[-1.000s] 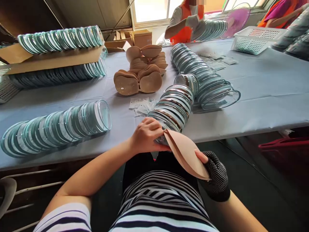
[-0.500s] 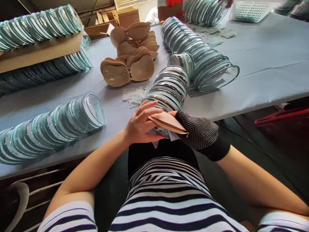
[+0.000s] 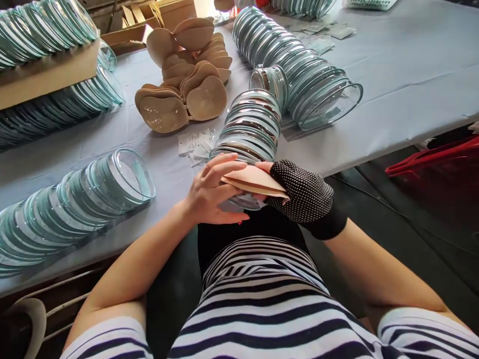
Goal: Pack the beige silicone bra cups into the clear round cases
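Observation:
A beige bra cup pad (image 3: 252,180) lies folded flat between my two hands at the table's near edge. My right hand (image 3: 299,192), in a black dotted fingerless glove, grips its right side. My left hand (image 3: 211,192), bare, presses fingers on the pad's left side and cups a clear plastic shell (image 3: 239,203) under it. That shell is the near end of a row of nested clear shells holding beige pads (image 3: 252,127) that runs away from me.
More beige pads are piled (image 3: 187,80) at the table's middle. Rows of clear shells lie at left (image 3: 75,197), far left (image 3: 56,107) and back right (image 3: 299,70). Small paper tags (image 3: 192,144) lie by the pile. A red bin (image 3: 434,159) stands at right.
My right hand has swung the pad up from my lap to the end of the shell row, folding it flat. My left hand opened its fingers over it. The camera tilted downward.

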{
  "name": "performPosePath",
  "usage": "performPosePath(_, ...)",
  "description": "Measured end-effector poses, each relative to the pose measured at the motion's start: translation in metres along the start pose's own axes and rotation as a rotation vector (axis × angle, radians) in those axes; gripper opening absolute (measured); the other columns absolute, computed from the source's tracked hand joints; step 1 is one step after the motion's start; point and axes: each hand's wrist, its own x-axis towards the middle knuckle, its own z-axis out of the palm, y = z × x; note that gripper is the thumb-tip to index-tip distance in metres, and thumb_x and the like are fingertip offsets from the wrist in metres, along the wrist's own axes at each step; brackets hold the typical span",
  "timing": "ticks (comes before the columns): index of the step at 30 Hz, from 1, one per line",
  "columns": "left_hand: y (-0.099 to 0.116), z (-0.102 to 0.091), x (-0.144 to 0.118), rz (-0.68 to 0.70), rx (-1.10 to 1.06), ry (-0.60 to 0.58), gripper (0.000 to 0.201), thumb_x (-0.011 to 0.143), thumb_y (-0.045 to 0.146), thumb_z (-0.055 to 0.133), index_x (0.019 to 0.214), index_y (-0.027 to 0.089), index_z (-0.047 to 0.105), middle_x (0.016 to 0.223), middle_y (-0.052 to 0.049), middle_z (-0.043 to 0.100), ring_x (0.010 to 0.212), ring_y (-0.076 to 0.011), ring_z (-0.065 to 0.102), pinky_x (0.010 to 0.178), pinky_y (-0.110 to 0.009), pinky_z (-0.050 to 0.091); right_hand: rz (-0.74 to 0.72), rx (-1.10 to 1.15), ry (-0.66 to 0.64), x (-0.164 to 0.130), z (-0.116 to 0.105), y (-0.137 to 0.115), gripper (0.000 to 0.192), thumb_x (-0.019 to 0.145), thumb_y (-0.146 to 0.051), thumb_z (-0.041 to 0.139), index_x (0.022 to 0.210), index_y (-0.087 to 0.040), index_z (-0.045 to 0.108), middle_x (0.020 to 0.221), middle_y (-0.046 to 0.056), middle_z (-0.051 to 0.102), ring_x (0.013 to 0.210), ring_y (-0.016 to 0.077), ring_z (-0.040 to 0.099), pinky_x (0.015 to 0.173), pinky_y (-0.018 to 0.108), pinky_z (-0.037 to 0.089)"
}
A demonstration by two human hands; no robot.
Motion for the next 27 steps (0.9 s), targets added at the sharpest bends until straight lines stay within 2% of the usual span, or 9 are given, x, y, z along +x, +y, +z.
performPosePath(2, 0.002, 0.001, 0.002, -0.003, 0.044, -0.028, 0.046, 0.062, 0.066, 0.08, 0.087, 0.028, 0.071, 0.131, -0.006, 0.057, 0.135, -0.0373, 0.043, 0.114, -0.057, 0.036, 0.007, -0.005, -0.023, -0.004, -0.001, 0.003, 0.049, 0.082, -0.033, 0.056, 0.129, -0.018, 0.061, 0.119, 0.009, 0.071, 0.096, 0.0243, 0.07, 0.076, 0.031, 0.052)
performPosePath(6, 0.005, 0.004, 0.008, 0.126, 0.042, 0.021, 0.048, 0.064, 0.069, 0.077, 0.088, 0.027, 0.071, 0.134, -0.006, 0.056, 0.134, -0.0364, 0.045, 0.114, -0.058, 0.036, 0.067, -0.128, 0.089, 0.002, 0.003, -0.002, 0.04, 0.084, -0.03, 0.05, 0.117, -0.014, 0.066, 0.107, 0.011, 0.074, 0.089, 0.0256, 0.07, 0.073, 0.032, 0.05)
performPosePath(9, 0.002, 0.004, 0.011, 0.209, -0.013, 0.099, 0.045, 0.071, 0.066, 0.074, 0.092, 0.026, 0.069, 0.135, -0.008, 0.054, 0.133, -0.0347, 0.047, 0.114, -0.059, 0.037, 0.152, -0.145, 0.152, 0.008, 0.021, -0.008, 0.037, 0.087, -0.035, 0.048, 0.113, -0.015, 0.066, 0.102, 0.011, 0.074, 0.09, 0.0246, 0.068, 0.077, 0.032, 0.05)
performPosePath(11, -0.003, 0.002, 0.012, 0.219, -0.034, 0.143, 0.044, 0.075, 0.065, 0.07, 0.093, 0.025, 0.068, 0.134, -0.009, 0.055, 0.131, -0.0336, 0.05, 0.111, -0.057, 0.042, 0.191, -0.155, 0.132, 0.009, 0.034, -0.008, 0.037, 0.086, -0.036, 0.051, 0.113, -0.015, 0.066, 0.102, 0.011, 0.073, 0.088, 0.0245, 0.067, 0.076, 0.032, 0.05)
performPosePath(13, -0.006, -0.001, 0.012, 0.213, -0.034, 0.158, 0.043, 0.077, 0.066, 0.067, 0.092, 0.025, 0.067, 0.131, -0.009, 0.057, 0.129, -0.0328, 0.052, 0.107, -0.055, 0.047, 0.171, -0.144, 0.067, 0.006, 0.04, -0.006, 0.039, 0.085, -0.037, 0.053, 0.115, -0.014, 0.065, 0.104, 0.011, 0.073, 0.087, 0.0241, 0.067, 0.075, 0.032, 0.05)
performPosePath(16, -0.008, -0.004, 0.011, 0.219, -0.035, 0.169, 0.04, 0.08, 0.063, 0.065, 0.093, 0.025, 0.068, 0.123, -0.009, 0.062, 0.125, -0.0312, 0.056, 0.104, -0.053, 0.05, 0.083, -0.11, 0.002, -0.004, 0.034, -0.001, 0.042, 0.085, -0.035, 0.055, 0.12, -0.012, 0.062, 0.111, 0.012, 0.071, 0.093, 0.0236, 0.066, 0.078, 0.032, 0.05)
performPosePath(19, -0.005, -0.004, 0.011, 0.214, -0.071, 0.199, 0.032, 0.085, 0.054, 0.064, 0.096, 0.025, 0.069, 0.113, -0.008, 0.066, 0.115, -0.0271, 0.062, 0.103, -0.051, 0.051, 0.008, -0.138, 0.053, -0.016, 0.019, 0.0, 0.041, 0.085, -0.034, 0.056, 0.12, -0.013, 0.063, 0.108, 0.011, 0.072, 0.092, 0.0236, 0.067, 0.075, 0.032, 0.05)
performPosePath(23, 0.001, -0.003, 0.015, 0.165, -0.112, 0.18, 0.028, 0.087, 0.052, 0.063, 0.09, 0.024, 0.069, 0.106, -0.007, 0.07, 0.108, -0.0246, 0.067, 0.105, -0.05, 0.05, -0.075, -0.285, 0.168, -0.021, 0.013, -0.006, 0.029, 0.093, -0.029, 0.047, 0.105, -0.017, 0.071, 0.09, 0.008, 0.074, 0.078, 0.0217, 0.067, 0.066, 0.03, 0.046)
performPosePath(27, 0.006, -0.007, 0.023, 0.178, -0.121, 0.096, 0.026, 0.086, 0.051, 0.064, 0.087, 0.026, 0.069, 0.108, -0.006, 0.072, 0.115, -0.0256, 0.064, 0.109, -0.051, 0.046, -0.076, -0.306, 0.048, -0.006, 0.019, -0.012, 0.034, 0.097, -0.029, 0.041, 0.102, -0.016, 0.072, 0.089, 0.01, 0.074, 0.073, 0.0211, 0.066, 0.065, 0.03, 0.044)
